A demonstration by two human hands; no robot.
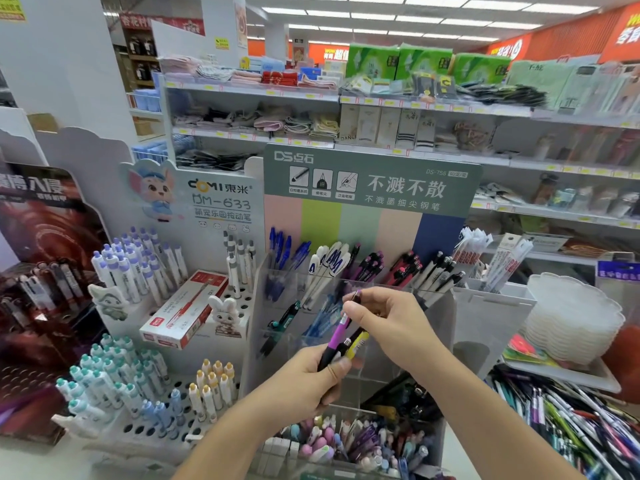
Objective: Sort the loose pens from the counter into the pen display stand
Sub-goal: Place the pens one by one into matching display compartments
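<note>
Left hand [311, 375]: grip closed round bundle of pens [341, 344], purple and yellow among them, tips up. Right hand [384, 320]: fingers pinch top of purple pen [338, 332] in bundle. Both hands in front of clear stand [440, 306], mid tier. Stand compartments hold sorted pens. Loose pens [568, 417] heaped on counter at right.

loose pens [568, 420] cut off right, shelf goods [398, 123] blurred
</note>
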